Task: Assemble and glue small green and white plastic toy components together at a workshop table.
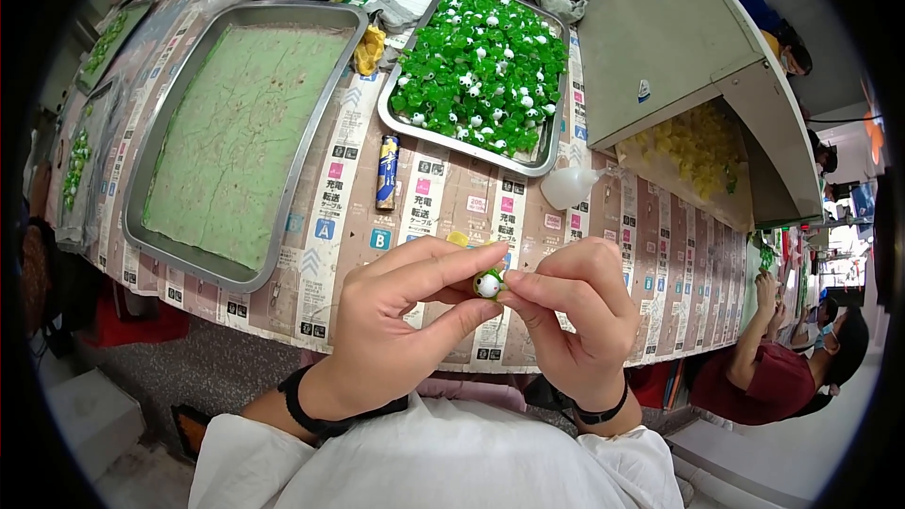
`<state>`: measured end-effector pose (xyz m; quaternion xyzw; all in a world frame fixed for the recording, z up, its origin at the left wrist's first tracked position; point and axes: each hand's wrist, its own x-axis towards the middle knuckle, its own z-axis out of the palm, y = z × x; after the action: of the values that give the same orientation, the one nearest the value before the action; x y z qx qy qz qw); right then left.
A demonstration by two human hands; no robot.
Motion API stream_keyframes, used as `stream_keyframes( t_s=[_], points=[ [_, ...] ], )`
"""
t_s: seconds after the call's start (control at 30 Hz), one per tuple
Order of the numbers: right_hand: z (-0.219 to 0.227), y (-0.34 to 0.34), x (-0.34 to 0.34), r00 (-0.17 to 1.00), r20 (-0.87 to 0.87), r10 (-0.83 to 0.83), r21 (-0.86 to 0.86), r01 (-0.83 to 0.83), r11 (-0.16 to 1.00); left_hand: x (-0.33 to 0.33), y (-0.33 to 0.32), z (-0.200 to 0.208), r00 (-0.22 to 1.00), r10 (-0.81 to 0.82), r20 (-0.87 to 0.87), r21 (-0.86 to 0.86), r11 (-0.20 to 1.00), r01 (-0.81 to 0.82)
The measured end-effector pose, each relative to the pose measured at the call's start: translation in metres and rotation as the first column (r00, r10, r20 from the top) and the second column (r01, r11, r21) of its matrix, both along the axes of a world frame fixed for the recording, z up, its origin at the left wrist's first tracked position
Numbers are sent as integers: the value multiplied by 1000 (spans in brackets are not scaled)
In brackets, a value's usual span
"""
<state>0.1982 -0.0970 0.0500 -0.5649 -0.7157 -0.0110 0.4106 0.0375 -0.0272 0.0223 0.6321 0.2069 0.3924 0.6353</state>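
My left hand [386, 325] and my right hand [586, 311] meet above the near part of the table. Between their fingertips is a small green-and-white figurine [487, 285] with black dots, its white part turned up toward me. The left thumb and fingers pinch it from one side, while the right thumb and forefinger press on its other side. Just beyond the fingers lies a small yellow piece [457, 238]. Farther off, a metal tray [384, 106] holds a heap of green translucent pieces [462, 57] with white, black-dotted parts among them.
A metal tray [135, 212] with a green sheet inside lies at the left. A blue-and-yellow tube [387, 172] and a translucent white bottle [568, 188] stand between. At the right, a box-like grey housing [679, 28] covers yellow pieces [702, 155]. A co-worker [768, 368] sits far right.
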Motion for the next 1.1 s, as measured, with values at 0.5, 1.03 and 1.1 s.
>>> stream_keyframes(
  t_s=[0.5, 1.03, 1.1],
  points=[
    [7, -6, 3, 997, -17, 74, 42, -73, 996, 0, 13, -16, 936, -152, 318, -476, 828, 296],
    [14, 5, 1, 983, -46, 179, -133, -183, 974, -6, 19, -24, 770, -254, 585, -549, 576, 607],
    [13, 7, 0, 970, -76, 229, -84, -235, 968, -6, 20, -27, 747, -284, 601, -534, 553, 640]
  ],
)
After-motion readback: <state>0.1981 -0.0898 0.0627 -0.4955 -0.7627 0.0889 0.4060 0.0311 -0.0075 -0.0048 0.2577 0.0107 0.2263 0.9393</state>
